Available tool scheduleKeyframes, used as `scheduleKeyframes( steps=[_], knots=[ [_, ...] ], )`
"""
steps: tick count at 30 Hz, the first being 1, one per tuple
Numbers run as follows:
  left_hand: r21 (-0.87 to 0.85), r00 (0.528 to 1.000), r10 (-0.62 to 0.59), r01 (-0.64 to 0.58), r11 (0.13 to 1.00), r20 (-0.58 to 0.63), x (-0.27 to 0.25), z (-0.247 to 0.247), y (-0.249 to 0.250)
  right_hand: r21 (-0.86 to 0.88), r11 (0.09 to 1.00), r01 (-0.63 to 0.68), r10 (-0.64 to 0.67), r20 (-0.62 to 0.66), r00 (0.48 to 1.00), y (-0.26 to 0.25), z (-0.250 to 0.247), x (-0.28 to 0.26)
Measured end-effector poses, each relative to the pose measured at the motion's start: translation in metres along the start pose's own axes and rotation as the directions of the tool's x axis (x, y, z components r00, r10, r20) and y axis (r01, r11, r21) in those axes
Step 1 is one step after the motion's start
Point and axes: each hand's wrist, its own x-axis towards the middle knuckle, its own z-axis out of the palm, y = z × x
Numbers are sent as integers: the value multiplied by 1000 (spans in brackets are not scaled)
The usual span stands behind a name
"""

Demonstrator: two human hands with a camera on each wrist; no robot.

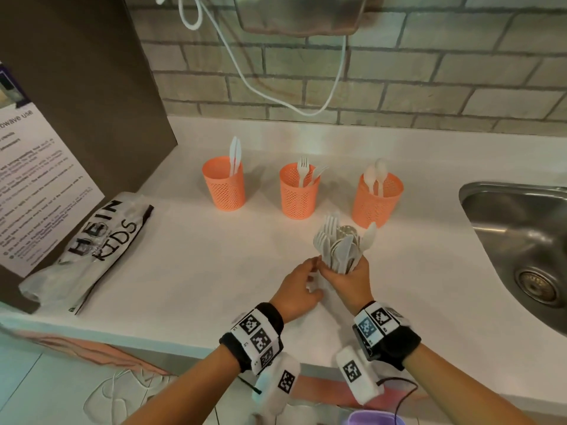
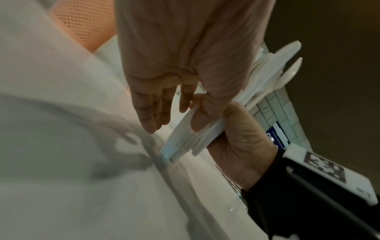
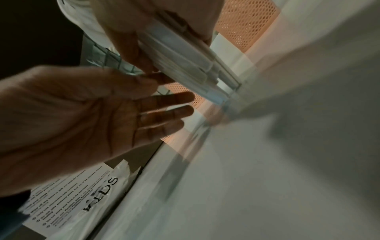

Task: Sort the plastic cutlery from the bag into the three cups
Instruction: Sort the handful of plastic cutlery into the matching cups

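Right hand [image 1: 349, 282] grip was clamped round the cutlery bundle [image 1: 340, 250] by its handles, at 5 o'clock from the middle cup [image 1: 297, 191]; left hand [image 1: 296, 291] was loose alongside. Light, stiff, slippery stuff, so I'd pinch one handle

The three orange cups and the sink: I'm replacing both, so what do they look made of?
The orange cups look like matte moulded plastic: uniform colour and walls pierced with a regular mesh of small holes. The sink looks like brushed stainless steel: grey metallic sheen with soft reflections and a metal drain ring. Neither can be confirmed by look alone.
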Motion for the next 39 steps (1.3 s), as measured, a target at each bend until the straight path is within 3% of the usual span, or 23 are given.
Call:
scheduleKeyframes(
  steps=[5, 8, 10, 12, 13, 15, 17, 19, 21, 23, 27, 31, 36, 38, 39],
  knots=[
    [30, 999, 24, -23, 999, -41, 12, 16, 10, 3, 1000, -29, 29, -22, 999, -3, 2, 2],
    [54, 1000, 20, -21, 998, 5, 16, 21, 7, 59, 997, -45, 49, -75, 996, -10, 3, 9],
    [-46, 999, -9, 10, 999, 31, 18, 19, 6, 138, 988, -75, 89, -99, 991, -19, 0, 19],
    [-315, 995, -101, 102, 944, 22, 20, 14, 7, 219, 973, -77, 99, -89, 991, -34, -4, 28],
    [-491, 986, -160, 157, 857, 36, 21, 10, 10, 242, 968, -64, 83, -70, 994, -42, -6, 32],
    [-789, 967, -222, 235, 568, 128, 21, 3, 13, 261, 965, -22, 31, -29, 999, -59, -8, 36],
    [-915, 953, -231, 263, 305, 196, 21, -3, 19, 278, 961, 7, -9, 7, 1000, -70, -5, 36],
    [-944, 939, -237, 290, 158, 249, 22, -5, 26, 274, 961, 22, -31, 29, 999, -75, 3, 30],
    [-941, 929, -199, 332, 74, 312, 21, -6, 36, 241, 970, 25, -34, 34, 999, -76, 13, 21],
    [-941, 930, -177, 335, 42, 323, 21, -6, 44, 212, 977, 34, -42, 36, 998, -73, 20, 15],
    [-961, 929, -259, 276, 15, 263, 26, -6, 44, 165, 984, 66, -73, 36, 997, -71, 31, 12],
    [-969, 931, -289, 245, 40, 224, 30, -6, 43, 156, 986, 62, -67, 32, 997, -69, 36, 13],
    [-981, 944, -282, 191, 42, 172, 24, -9, 49, 190, 981, -37, 34, 23, 999, -61, 42, 11],
    [-976, 945, -260, 214, 31, 199, 19, -10, 50, 184, 979, -91, 82, 55, 995, -62, 44, 11],
    [-967, 943, -249, 243, 70, 219, 17, -11, 51, 175, 979, -104, 95, 60, 994, -63, 45, 12]
  ],
)
